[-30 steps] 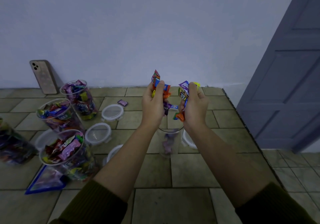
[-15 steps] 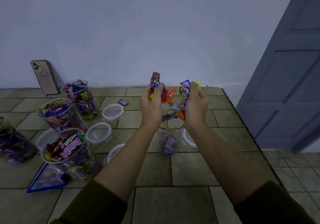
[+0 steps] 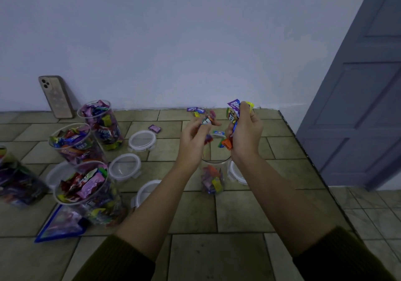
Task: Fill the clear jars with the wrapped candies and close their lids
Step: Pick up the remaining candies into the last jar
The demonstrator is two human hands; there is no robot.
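A clear jar (image 3: 214, 167) stands on the tiled floor below both hands, with several wrapped candies (image 3: 211, 181) at its bottom. My left hand (image 3: 194, 139) hovers over the jar's mouth with curled fingers, pinching a blurred candy (image 3: 207, 120) at its fingertips. Two purple candies (image 3: 196, 109) appear loose just beyond it. To the right of the jar's mouth, my right hand (image 3: 246, 133) grips a bunch of wrapped candies (image 3: 234, 112). A white-rimmed lid (image 3: 235, 172) lies beside the jar on its right.
Three candy-filled jars (image 3: 102, 124) (image 3: 76, 144) (image 3: 86, 185) stand at the left with several loose lids (image 3: 142, 140) (image 3: 124, 167) around them. A blue candy bag (image 3: 60, 226), a phone (image 3: 56, 96) against the wall and a stray candy (image 3: 154, 128) lie nearby. The floor's edge (image 3: 303, 150) drops off at the right.
My left hand has dropped and loosened, letting most of its candies go; more candies now lie in the jar. My right hand has kept its bunch and barely moved.
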